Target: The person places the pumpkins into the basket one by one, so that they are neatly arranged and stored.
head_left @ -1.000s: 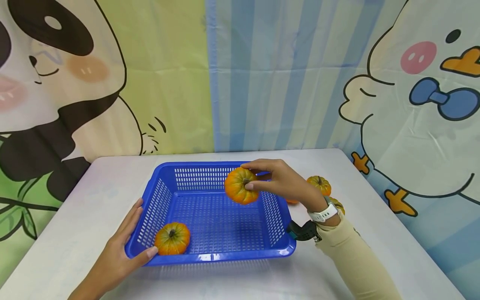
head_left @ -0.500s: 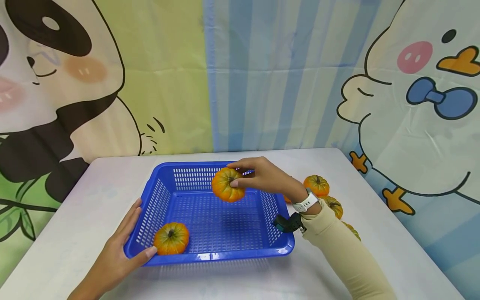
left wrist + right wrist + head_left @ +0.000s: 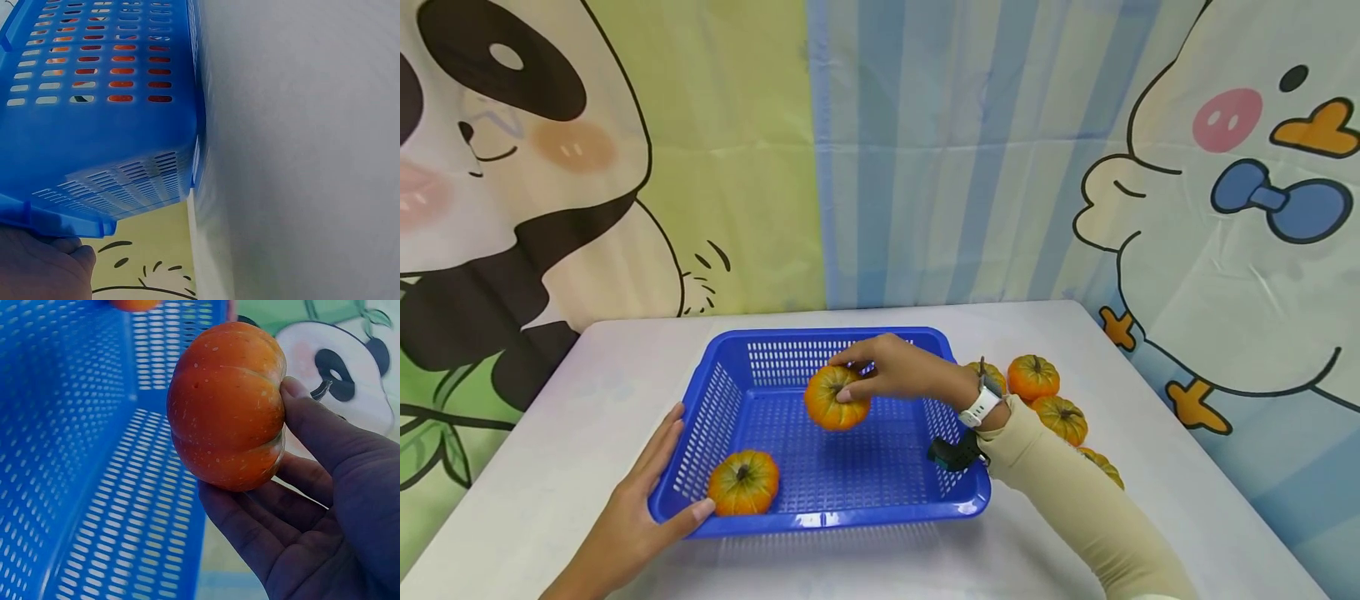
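Note:
A blue plastic basket (image 3: 850, 522) with slotted walls stands on the white table. My left hand (image 3: 628, 508) holds its near left corner, thumb over the rim and fingers along the outer left side. In the left wrist view that hand (image 3: 47, 265) shows at the rim. One small orange pumpkin (image 3: 743, 483) lies inside by the left thumb. My right hand (image 3: 887, 367) grips a second small pumpkin (image 3: 831, 404) above the basket floor. In the right wrist view, the thumb presses beside the stem of this pumpkin (image 3: 225, 406), with fingers beneath it.
Several more small pumpkins (image 3: 1033, 377) lie on the table (image 3: 1150, 467) to the right of the basket, partly hidden by the right forearm. A cartoon-printed curtain (image 3: 910, 150) hangs behind the table.
My right hand has moved left with the pumpkin, and slightly lower in the last half second. More pumpkins on the right have come into sight. The left hand stays at the corner.

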A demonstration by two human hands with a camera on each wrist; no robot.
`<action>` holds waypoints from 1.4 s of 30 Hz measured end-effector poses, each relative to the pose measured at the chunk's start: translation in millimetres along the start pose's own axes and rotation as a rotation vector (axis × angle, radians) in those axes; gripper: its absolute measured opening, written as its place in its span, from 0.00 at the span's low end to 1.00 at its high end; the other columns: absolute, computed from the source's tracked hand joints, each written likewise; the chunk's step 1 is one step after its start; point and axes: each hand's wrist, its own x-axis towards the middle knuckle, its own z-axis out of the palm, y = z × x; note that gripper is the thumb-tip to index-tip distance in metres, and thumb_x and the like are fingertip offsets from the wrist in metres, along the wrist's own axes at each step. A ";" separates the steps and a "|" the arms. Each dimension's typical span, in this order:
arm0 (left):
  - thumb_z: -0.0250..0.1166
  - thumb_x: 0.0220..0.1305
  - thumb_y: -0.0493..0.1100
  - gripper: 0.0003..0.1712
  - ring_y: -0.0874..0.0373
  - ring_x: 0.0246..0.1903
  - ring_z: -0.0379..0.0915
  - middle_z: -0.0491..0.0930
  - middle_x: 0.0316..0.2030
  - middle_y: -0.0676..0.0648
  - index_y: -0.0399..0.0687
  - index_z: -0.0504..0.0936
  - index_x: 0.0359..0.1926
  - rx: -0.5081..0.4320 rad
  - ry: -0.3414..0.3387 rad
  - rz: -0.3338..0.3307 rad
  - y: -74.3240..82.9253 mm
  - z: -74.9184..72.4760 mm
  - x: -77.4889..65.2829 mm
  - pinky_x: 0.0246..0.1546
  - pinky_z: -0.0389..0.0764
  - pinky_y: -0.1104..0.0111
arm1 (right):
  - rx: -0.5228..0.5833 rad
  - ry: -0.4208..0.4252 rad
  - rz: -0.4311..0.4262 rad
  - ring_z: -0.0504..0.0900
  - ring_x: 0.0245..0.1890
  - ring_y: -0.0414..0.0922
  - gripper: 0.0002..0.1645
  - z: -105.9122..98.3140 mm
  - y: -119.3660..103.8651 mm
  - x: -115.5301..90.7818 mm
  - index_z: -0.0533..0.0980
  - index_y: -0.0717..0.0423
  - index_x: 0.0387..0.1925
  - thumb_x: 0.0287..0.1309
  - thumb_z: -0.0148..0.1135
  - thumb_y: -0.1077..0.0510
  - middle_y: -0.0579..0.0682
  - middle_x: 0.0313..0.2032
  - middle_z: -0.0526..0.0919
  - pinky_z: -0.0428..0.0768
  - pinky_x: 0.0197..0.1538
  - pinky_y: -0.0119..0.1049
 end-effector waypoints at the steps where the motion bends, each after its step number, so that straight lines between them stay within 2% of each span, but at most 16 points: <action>1: 0.68 0.58 0.52 0.56 0.34 0.71 0.40 0.37 0.77 0.54 0.49 0.42 0.77 0.000 0.000 -0.001 0.1 0.0 -0.5 0.49 0.61 0.30 | -0.007 -0.016 0.000 0.81 0.44 0.41 0.27 1.9 -0.5 1.2 0.77 0.58 0.59 0.60 0.67 0.53 0.48 0.47 0.83 0.80 0.46 0.27; 7: 0.68 0.58 0.53 0.57 0.32 0.71 0.42 0.36 0.77 0.55 0.50 0.41 0.77 0.012 0.001 -0.010 0.2 0.8 -1.8 0.48 0.63 0.32 | -0.020 -0.056 -0.013 0.81 0.44 0.39 0.26 9.3 -1.9 8.1 0.78 0.58 0.57 0.60 0.67 0.52 0.47 0.46 0.83 0.80 0.45 0.26; 11: 0.67 0.59 0.54 0.57 0.32 0.71 0.42 0.36 0.77 0.53 0.50 0.41 0.77 0.011 -0.001 -0.021 -0.6 1.0 -2.2 0.48 0.64 0.32 | -0.054 -0.114 -0.035 0.81 0.44 0.38 0.25 15.4 -2.6 14.6 0.78 0.58 0.56 0.60 0.67 0.51 0.47 0.47 0.84 0.79 0.45 0.25; 18: 0.67 0.59 0.53 0.56 0.33 0.71 0.41 0.37 0.77 0.53 0.49 0.41 0.77 0.007 0.003 -0.002 -0.9 -0.5 -2.2 0.49 0.62 0.30 | -0.140 -0.219 -0.041 0.81 0.43 0.36 0.27 30.6 -5.9 23.7 0.79 0.59 0.56 0.60 0.67 0.49 0.46 0.47 0.84 0.77 0.45 0.22; 28: 0.68 0.58 0.51 0.56 0.35 0.71 0.41 0.38 0.77 0.53 0.48 0.42 0.77 -0.002 0.003 0.013 -1.6 0.7 -1.1 0.50 0.61 0.29 | -0.177 -0.323 -0.060 0.81 0.42 0.35 0.26 42.7 -4.9 26.6 0.79 0.60 0.56 0.60 0.67 0.51 0.46 0.47 0.84 0.76 0.45 0.20; 42: 0.67 0.58 0.56 0.58 0.31 0.70 0.42 0.36 0.77 0.53 0.52 0.40 0.77 0.029 0.004 -0.012 0.6 0.9 0.0 0.48 0.65 0.34 | -0.118 -0.428 -0.007 0.82 0.43 0.35 0.23 48.6 -4.1 25.3 0.81 0.58 0.53 0.59 0.68 0.52 0.43 0.44 0.84 0.77 0.46 0.21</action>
